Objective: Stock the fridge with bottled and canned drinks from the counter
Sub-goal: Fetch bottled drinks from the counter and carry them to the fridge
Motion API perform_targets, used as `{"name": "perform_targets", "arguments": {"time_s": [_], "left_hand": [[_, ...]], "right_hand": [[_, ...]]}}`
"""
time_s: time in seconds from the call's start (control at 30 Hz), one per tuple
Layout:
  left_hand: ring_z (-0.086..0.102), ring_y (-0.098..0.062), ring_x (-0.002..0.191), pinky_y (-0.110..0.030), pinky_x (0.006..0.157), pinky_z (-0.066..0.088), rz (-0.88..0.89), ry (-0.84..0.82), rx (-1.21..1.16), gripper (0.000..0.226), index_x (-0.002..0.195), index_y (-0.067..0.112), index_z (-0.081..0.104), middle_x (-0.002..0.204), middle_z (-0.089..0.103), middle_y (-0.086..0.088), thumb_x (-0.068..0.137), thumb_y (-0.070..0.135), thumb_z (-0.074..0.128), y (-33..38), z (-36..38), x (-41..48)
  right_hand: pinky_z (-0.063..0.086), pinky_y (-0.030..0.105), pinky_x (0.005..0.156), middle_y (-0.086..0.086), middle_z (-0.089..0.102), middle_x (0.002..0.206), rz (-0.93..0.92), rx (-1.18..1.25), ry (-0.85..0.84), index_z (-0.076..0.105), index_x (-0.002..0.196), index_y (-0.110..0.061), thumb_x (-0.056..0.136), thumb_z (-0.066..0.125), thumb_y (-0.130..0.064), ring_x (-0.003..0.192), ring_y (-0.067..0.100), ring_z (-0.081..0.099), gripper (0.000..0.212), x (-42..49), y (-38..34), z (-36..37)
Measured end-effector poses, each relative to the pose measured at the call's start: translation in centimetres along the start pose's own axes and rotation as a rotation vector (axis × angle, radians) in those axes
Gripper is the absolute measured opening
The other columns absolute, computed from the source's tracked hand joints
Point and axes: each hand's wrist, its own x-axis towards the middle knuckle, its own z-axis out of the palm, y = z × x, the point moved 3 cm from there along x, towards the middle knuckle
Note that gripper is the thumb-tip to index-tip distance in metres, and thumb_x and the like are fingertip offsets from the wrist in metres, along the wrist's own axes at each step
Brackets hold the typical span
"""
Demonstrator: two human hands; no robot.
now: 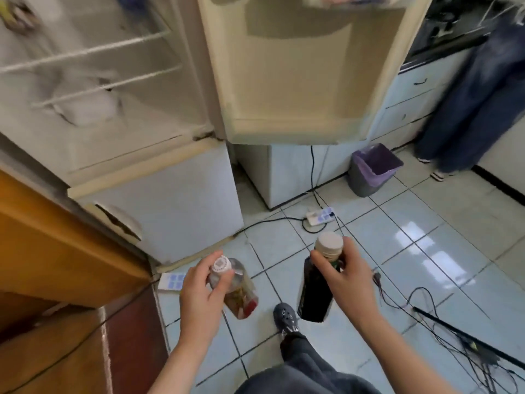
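My left hand point(199, 291) grips the neck of a clear bottle point(241, 294) with a white cap and a red and brown label. My right hand point(346, 277) holds a dark bottle point(314, 294) just under its wide beige cap. Both bottles hang over the tiled floor, in front of the fridge point(113, 115). The fridge's upper compartment stands open at the upper left, with white wire shelves and a white container on the lower one. Its open door point(298, 81) swings out at top centre, showing a bare inner shelf.
A wooden cabinet point(56, 251) juts out at the left. A grey bin with a purple liner point(372, 169) stands by the light blue cabinets. A power strip point(321, 216) and loose cables lie on the floor. Another person's legs in jeans point(468, 109) stand at the right.
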Motion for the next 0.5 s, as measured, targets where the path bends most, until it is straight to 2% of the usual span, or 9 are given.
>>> {"name": "perform_targets", "arguments": {"time_s": [0.07, 0.13, 0.27, 0.4, 0.5], "left_hand": [[0.058, -0.009, 0.108, -0.033, 0.093, 0.05, -0.011, 0.071, 0.001, 0.03, 0.112, 0.036, 0.058, 0.112, 0.061, 0.014, 0.087, 0.021, 0.064, 0.7, -0.4, 3.0], [0.057, -0.006, 0.108, -0.023, 0.089, 0.049, -0.012, 0.151, -0.004, 0.032, 0.107, 0.044, 0.056, 0.111, 0.061, 0.017, 0.085, 0.022, 0.065, 1.4, -1.2, 6.0], [0.051, 0.009, 0.106, -0.017, 0.083, 0.044, 0.037, 0.313, 0.057, 0.029, 0.106, 0.053, 0.051, 0.107, 0.057, 0.028, 0.08, 0.041, 0.058, 3.4, -3.4, 12.7], [0.049, 0.013, 0.106, -0.005, 0.084, 0.039, 0.108, 0.439, 0.076, 0.031, 0.111, 0.051, 0.047, 0.109, 0.055, 0.025, 0.082, 0.042, 0.054, 5.9, -6.4, 18.8], [0.049, 0.012, 0.108, -0.011, 0.085, 0.04, 0.156, 0.515, 0.076, 0.03, 0.115, 0.051, 0.046, 0.109, 0.053, 0.032, 0.086, 0.044, 0.054, 7.0, -9.4, 23.5]], "right_hand": [[0.045, 0.024, 0.065, -0.02, 0.063, 0.08, -0.038, 0.016, -0.064, 0.053, 0.084, -0.034, 0.076, 0.072, -0.036, 0.077, 0.0, 0.059, 0.02, 4.8, -1.3, 2.0], [0.043, 0.019, 0.063, -0.023, 0.061, 0.082, -0.117, 0.003, -0.121, 0.052, 0.082, -0.035, 0.075, 0.07, -0.04, 0.078, -0.002, 0.058, 0.02, 9.1, -3.3, 4.1], [0.041, 0.016, 0.058, -0.026, 0.06, 0.084, -0.291, 0.003, -0.227, 0.05, 0.081, -0.037, 0.071, 0.067, -0.05, 0.077, -0.004, 0.056, 0.024, 16.9, -8.0, 8.8], [0.04, 0.008, 0.062, -0.025, 0.06, 0.083, -0.385, 0.066, -0.321, 0.049, 0.08, -0.041, 0.075, 0.072, -0.04, 0.077, -0.003, 0.056, 0.024, 22.4, -13.2, 14.1], [0.042, 0.007, 0.066, -0.024, 0.062, 0.086, -0.427, 0.165, -0.366, 0.051, 0.085, -0.048, 0.075, 0.074, -0.04, 0.081, -0.002, 0.059, 0.026, 25.6, -17.2, 18.2]]}}
